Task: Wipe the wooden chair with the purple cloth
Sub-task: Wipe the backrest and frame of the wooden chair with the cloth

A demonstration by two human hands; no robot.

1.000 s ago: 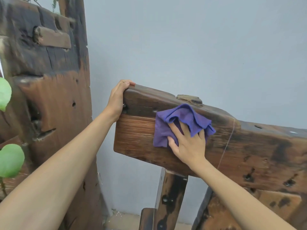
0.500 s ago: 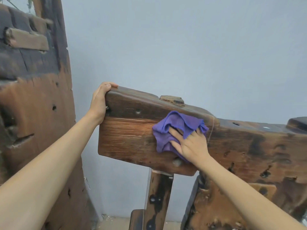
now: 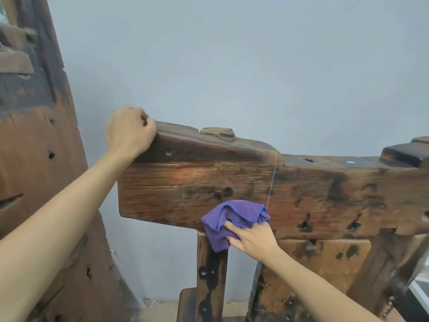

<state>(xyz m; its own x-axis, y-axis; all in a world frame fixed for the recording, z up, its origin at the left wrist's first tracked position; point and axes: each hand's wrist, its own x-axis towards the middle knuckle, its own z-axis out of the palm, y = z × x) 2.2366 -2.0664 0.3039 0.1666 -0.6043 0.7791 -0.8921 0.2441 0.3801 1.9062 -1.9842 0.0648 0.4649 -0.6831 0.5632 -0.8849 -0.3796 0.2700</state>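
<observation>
Hands: right (image 3: 254, 237) presses purple cloth (image 3: 234, 220) against chair (image 3: 176, 187), seemingly.

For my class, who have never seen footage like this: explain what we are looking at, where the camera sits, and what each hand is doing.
No machine here: a person's two bare hands, filmed by a camera worn on the head, looking forward and down. The left hand grips the top corner of a wooden chair, on its broad back rail. The right hand presses a bunched purple cloth against the rail's lower edge, where an upright post meets it. Behind is a plain grey wall; at left stands another weathered wooden piece.
</observation>
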